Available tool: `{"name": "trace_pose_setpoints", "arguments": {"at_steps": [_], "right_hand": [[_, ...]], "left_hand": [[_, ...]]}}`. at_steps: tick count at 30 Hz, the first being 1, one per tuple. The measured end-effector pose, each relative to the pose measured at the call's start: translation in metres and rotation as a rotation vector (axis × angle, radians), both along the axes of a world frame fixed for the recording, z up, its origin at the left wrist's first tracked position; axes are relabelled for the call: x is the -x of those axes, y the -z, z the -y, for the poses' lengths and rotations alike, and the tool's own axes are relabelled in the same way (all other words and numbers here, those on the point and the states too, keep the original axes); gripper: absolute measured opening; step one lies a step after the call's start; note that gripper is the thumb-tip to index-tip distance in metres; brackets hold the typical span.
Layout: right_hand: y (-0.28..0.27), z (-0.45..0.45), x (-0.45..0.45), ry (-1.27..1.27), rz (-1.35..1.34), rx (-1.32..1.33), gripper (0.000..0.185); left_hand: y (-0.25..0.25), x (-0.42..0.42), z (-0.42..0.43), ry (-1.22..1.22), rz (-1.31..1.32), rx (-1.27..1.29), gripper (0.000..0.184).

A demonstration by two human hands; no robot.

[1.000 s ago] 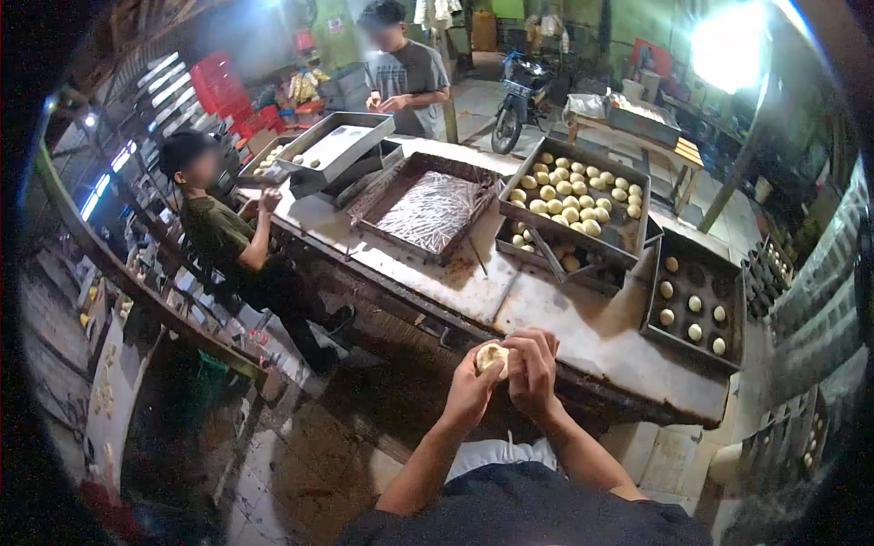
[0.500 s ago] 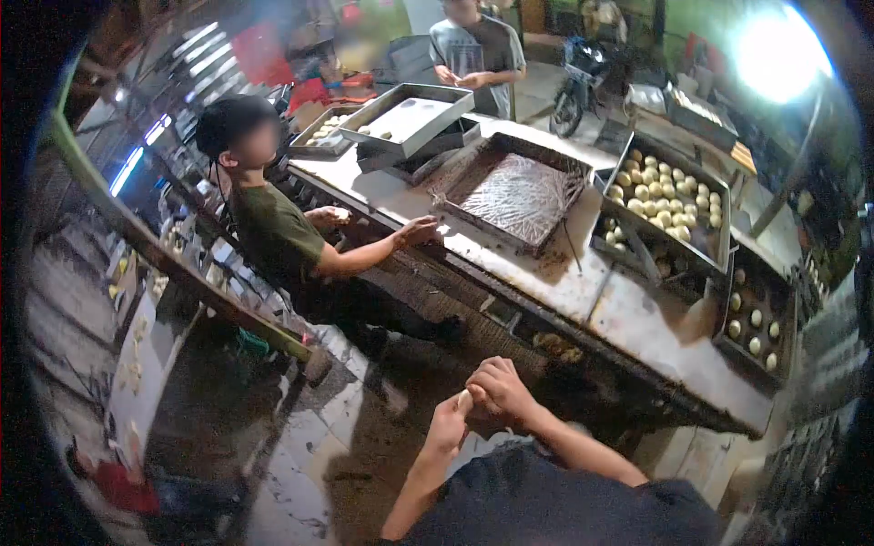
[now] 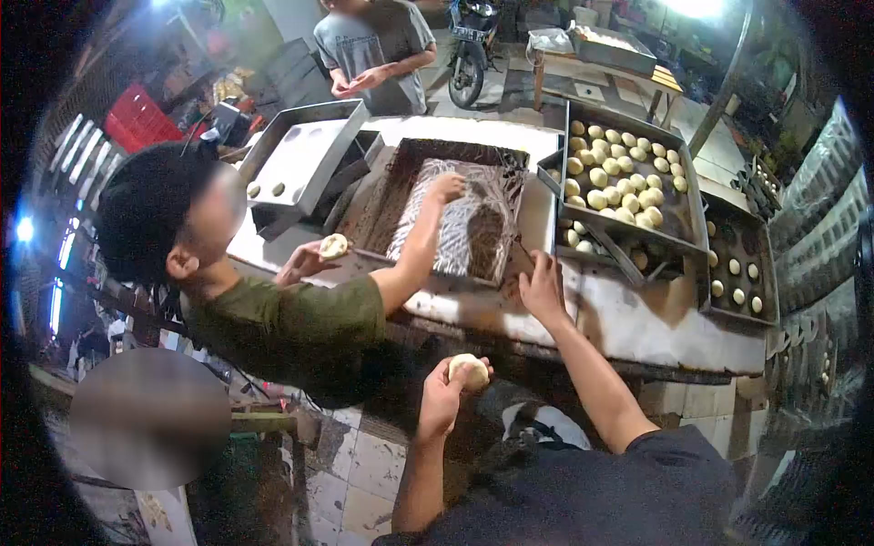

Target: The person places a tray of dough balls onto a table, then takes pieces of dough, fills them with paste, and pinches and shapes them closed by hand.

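My left hand (image 3: 441,400) holds a flattened round of pale dough (image 3: 470,371), thumb across its face. My right hand (image 3: 544,293) reaches over the table edge, its fingers at the end of a thin dark stick (image 3: 519,242) by the tray's corner. Whether the fingers have closed on the stick I cannot tell. That tray (image 3: 401,168) is dark-walled and contains a pale, streaked mass (image 3: 428,227). Over it stretches a co-worker's hand (image 3: 447,187), while the same person's other hand (image 3: 296,266) carries a dough round (image 3: 334,246).
Metal trays with several dough balls (image 3: 628,173) are stacked at the right, beside a lower tray of spaced balls (image 3: 739,268). At the left, a shallow tray (image 3: 314,150) sits on another. A second person (image 3: 375,59) stands across the table. A motorbike (image 3: 469,55) is behind.
My hands, together around the dough before, have separated: the left keeps the dough, now a flat round, and the right has gone forward to the stick. The co-worker has reached into the tray.
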State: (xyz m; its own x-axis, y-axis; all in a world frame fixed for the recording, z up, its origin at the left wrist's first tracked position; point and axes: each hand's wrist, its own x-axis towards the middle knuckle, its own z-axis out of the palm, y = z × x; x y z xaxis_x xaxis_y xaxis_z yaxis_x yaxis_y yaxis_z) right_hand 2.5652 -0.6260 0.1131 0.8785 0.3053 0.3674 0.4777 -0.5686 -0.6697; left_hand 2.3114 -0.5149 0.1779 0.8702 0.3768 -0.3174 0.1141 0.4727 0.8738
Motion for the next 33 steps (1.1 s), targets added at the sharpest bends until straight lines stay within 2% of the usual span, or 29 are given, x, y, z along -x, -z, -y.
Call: {"name": "trace_pose_setpoints", "arguments": {"at_steps": [1,2,3,5,7,9,13,15,16,18,19,21,23,25,26,29,32,33], "right_hand": [[0.012,-0.008,-0.011,0.050,-0.170,0.044,0.035],[0.032,-0.013,-0.021,0.075,-0.113,-0.027,0.031],[0.049,-0.011,-0.022,0.083,-0.152,-0.022,0.031],[0.069,-0.011,-0.036,0.049,-0.297,-0.204,0.023],[0.032,-0.015,-0.045,0.106,-0.257,-0.229,0.010],[0.011,-0.028,-0.070,0.079,-0.137,-0.215,0.008],[-0.017,-0.070,-0.131,0.009,-0.100,-0.153,0.007],[-0.005,-0.085,-0.163,0.002,0.045,-0.042,0.012],[-0.011,-0.088,-0.170,0.004,0.036,-0.030,0.012],[-0.030,-0.093,-0.179,-0.003,-0.060,0.304,0.017],[-0.029,-0.095,-0.181,-0.006,-0.064,0.315,0.017],[-0.031,-0.101,-0.184,-0.141,0.040,0.564,0.009],[-0.024,-0.102,-0.182,-0.186,0.140,0.606,0.011],[-0.027,-0.108,-0.183,-0.249,0.132,0.846,0.008],[-0.026,-0.111,-0.179,-0.228,0.196,0.837,0.007],[-0.052,-0.123,-0.170,-0.307,0.140,0.971,0.012],[-0.058,-0.125,-0.174,-0.324,-0.132,0.863,0.014],[-0.058,-0.125,-0.158,-0.325,-0.126,0.864,0.014]], "left_hand": [[0.002,-0.016,-0.007,-0.002,-0.008,-0.003,0.028],[0.003,-0.026,-0.012,0.012,-0.031,0.021,0.028],[0.002,-0.029,-0.016,0.033,-0.072,0.050,0.028],[-0.001,-0.045,-0.026,0.070,-0.117,0.040,0.023],[-0.001,-0.060,-0.040,0.131,-0.130,0.041,0.022],[-0.001,-0.081,-0.054,0.157,-0.171,0.047,0.022],[0.006,-0.120,-0.071,0.090,-0.208,0.064,0.025],[0.010,-0.141,-0.078,0.136,-0.234,0.038,0.024],[0.013,-0.148,-0.080,0.178,-0.245,0.017,0.023],[0.009,-0.164,-0.085,0.228,-0.251,0.038,0.024],[0.007,-0.168,-0.087,0.258,-0.231,0.041,0.025],[-0.003,-0.172,-0.093,0.286,-0.217,0.001,0.026],[-0.011,-0.163,-0.101,0.274,-0.191,0.018,0.026],[-0.012,-0.151,-0.113,0.231,-0.139,-0.012,0.026],[-0.012,-0.140,-0.120,0.215,-0.137,-0.033,0.026],[-0.011,-0.096,-0.141,0.158,-0.135,-0.066,0.026],[-0.011,-0.039,-0.162,0.075,-0.136,-0.075,0.028],[-0.013,-0.021,-0.168,0.041,-0.128,-0.056,0.028]]}}
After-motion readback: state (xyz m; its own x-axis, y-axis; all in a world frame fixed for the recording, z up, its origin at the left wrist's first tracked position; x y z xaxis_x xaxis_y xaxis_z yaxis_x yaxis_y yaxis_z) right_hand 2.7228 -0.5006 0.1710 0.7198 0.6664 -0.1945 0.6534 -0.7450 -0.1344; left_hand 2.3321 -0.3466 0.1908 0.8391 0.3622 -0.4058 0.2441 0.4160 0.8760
